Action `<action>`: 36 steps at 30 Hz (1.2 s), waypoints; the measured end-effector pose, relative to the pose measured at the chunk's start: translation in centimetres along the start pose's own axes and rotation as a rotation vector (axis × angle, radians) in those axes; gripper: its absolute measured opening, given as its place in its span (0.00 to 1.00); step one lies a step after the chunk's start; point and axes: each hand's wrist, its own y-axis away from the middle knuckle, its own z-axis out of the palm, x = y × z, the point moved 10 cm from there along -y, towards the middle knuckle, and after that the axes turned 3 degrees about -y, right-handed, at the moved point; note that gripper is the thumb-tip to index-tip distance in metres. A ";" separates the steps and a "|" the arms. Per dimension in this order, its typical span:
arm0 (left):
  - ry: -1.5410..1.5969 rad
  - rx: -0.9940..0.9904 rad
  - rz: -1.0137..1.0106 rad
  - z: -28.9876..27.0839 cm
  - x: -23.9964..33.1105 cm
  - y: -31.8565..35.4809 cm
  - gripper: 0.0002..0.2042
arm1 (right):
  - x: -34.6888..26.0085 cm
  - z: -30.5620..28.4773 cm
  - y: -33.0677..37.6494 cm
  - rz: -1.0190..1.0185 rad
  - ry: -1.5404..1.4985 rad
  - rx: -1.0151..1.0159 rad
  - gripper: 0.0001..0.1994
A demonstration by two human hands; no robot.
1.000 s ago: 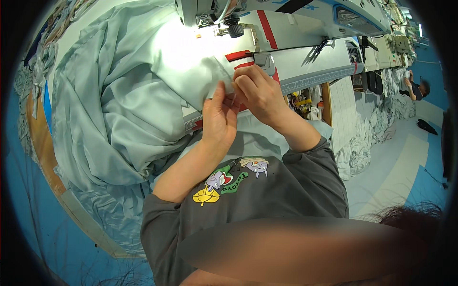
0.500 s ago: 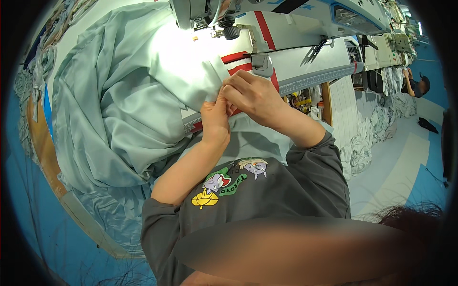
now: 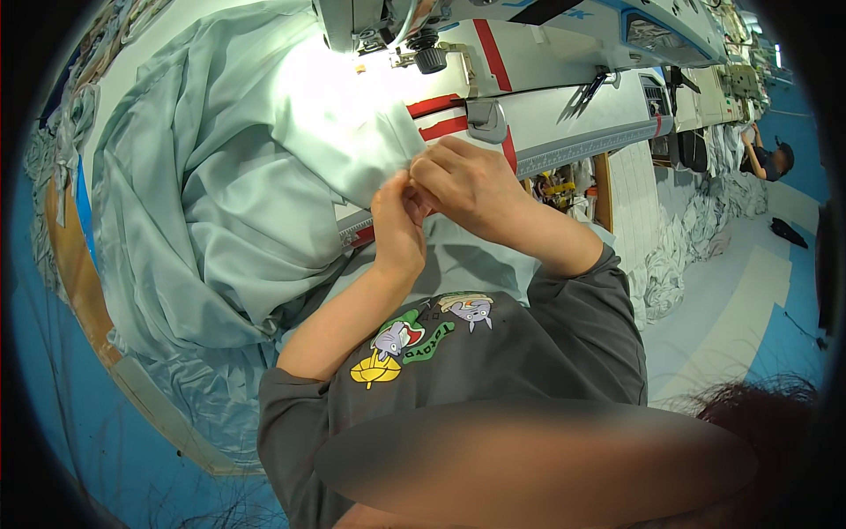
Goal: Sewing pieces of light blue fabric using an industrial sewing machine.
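Observation:
Pale green fabric point(image 3: 256, 176) lies in a large heap over the left of the sewing table, its far part washed out by the lamp of the sewing machine point(image 3: 520, 35). My left hand point(image 3: 398, 220) and my right hand point(image 3: 467, 185) meet at the near right edge of this fabric. Both have their fingers closed in a pinch on the fabric's edge, the right hand slightly higher and over the left one's fingertips. The exact fold between the fingers is hidden. More of the same cloth drapes below the hands, over my lap.
A grey ruler strip point(image 3: 582, 145) runs along the table's front edge. Tweezers or snips point(image 3: 595, 88) rest on the machine bed. Heaped cloth point(image 3: 670, 264) lies on the right. A co-worker point(image 3: 768, 160) sits at the far right. The wooden table rim point(image 3: 84, 273) curves around the left.
The left hand's fingers have shifted, with its thumb lifted a little. My right hand stays almost in place, and the fabric has hardly moved.

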 end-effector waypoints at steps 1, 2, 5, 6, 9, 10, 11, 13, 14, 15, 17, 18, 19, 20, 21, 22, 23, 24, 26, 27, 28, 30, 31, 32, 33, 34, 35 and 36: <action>0.000 -0.001 -0.002 0.1 0.1 -0.2 0.13 | -0.3 0.0 0.2 0.002 0.001 0.000 0.12; -0.106 0.097 -0.069 -0.8 -0.5 -0.5 0.13 | -0.6 -0.2 0.5 0.007 -0.009 0.014 0.11; -0.224 0.160 -0.167 -0.9 -0.5 -0.5 0.14 | 0.2 -0.6 1.5 0.043 -0.052 0.016 0.11; -0.236 0.126 -0.197 -0.4 -0.6 -0.5 0.14 | 1.0 -0.7 2.0 0.073 -0.085 0.005 0.12; -0.311 0.151 -0.179 -0.8 -0.4 -0.5 0.15 | 2.9 -2.4 1.6 -0.046 -0.160 0.104 0.20; -0.309 0.152 -0.177 -1.0 -0.4 -0.5 0.15 | 2.5 -2.3 0.3 -0.131 -0.157 0.100 0.24; -0.357 0.169 -0.229 -1.5 -0.6 -0.2 0.14 | 2.9 -1.8 -0.4 -0.141 -0.159 0.100 0.24; -0.402 0.170 -0.277 -1.8 -0.7 -0.6 0.14 | 2.7 0.8 -0.8 -0.305 -0.133 -0.071 0.26; -0.401 0.165 -0.299 -1.8 -0.8 -0.4 0.14 | 2.8 0.9 -0.9 -0.345 -0.168 -0.060 0.23; -0.399 0.161 -0.320 -1.8 -0.9 -0.2 0.15 | 2.8 1.4 -1.0 -0.357 -0.165 -0.062 0.23; -0.403 0.193 -0.365 -1.6 -0.2 0.2 0.15 | 1.7 1.7 -0.7 -0.516 -0.007 0.016 0.18; -0.416 0.220 -0.425 -1.3 0.3 0.4 0.17 | 1.6 1.5 -0.9 -0.486 0.029 0.048 0.13; -0.677 -0.118 -0.559 1.2 1.2 0.6 0.17 | 1.5 1.6 -0.6 -0.490 0.018 0.037 0.13; -0.933 -0.477 -0.678 3.4 2.3 1.7 0.17 | 1.9 1.8 -0.3 -0.488 0.015 0.026 0.12; -1.159 -0.452 -0.552 3.7 4.7 0.8 0.16 | 2.6 1.8 0.0 -0.463 0.014 0.080 0.11; -1.340 -0.296 -0.174 3.1 8.4 -1.9 0.14 | 2.5 2.1 0.2 -0.456 0.020 0.075 0.11; -1.477 -0.115 0.221 2.6 12.3 -3.9 0.13 | 2.5 2.1 0.2 -0.442 0.005 0.079 0.12; -1.621 -0.074 0.547 2.9 14.8 -5.0 0.12 | 2.4 1.9 -0.1 -0.440 -0.013 0.086 0.12; -1.738 -0.017 0.886 2.0 17.2 -7.0 0.13 | 2.1 2.4 -0.7 -0.427 -0.024 0.063 0.12; -1.865 -0.058 0.990 1.9 16.9 -7.9 0.14 | 2.2 2.6 -0.8 -0.414 -0.032 0.054 0.11; -1.991 -0.102 1.094 1.9 16.3 -8.4 0.17 | 2.3 2.6 -1.1 -0.409 -0.033 0.056 0.11; -1.982 -0.142 1.042 2.1 16.3 -9.8 0.17 | 2.8 2.5 -1.9 -0.383 -0.041 0.021 0.11; -1.980 -0.175 1.000 2.3 16.4 -10.4 0.18 | 3.0 2.6 -2.3 -0.368 -0.050 -0.005 0.10; -1.982 -0.173 0.995 2.4 16.8 -10.9 0.18 | 3.2 2.7 -2.7 -0.368 -0.055 -0.007 0.10; -1.959 -0.190 0.975 2.6 17.0 -11.4 0.17 | 3.4 2.7 -3.0 -0.361 -0.054 0.005 0.10; -1.936 -0.207 0.955 2.7 17.4 -11.7 0.16 | 3.5 2.7 -3.4 -0.356 -0.054 0.018 0.10; -1.940 -0.205 0.951 2.7 17.7 -12.0 0.16 | 3.6 2.9 -3.5 -0.357 -0.059 0.019 0.10; -1.971 -0.270 0.968 3.1 17.5 -12.0 0.16 | 3.7 3.0 -3.6 -0.350 -0.039 0.037 0.10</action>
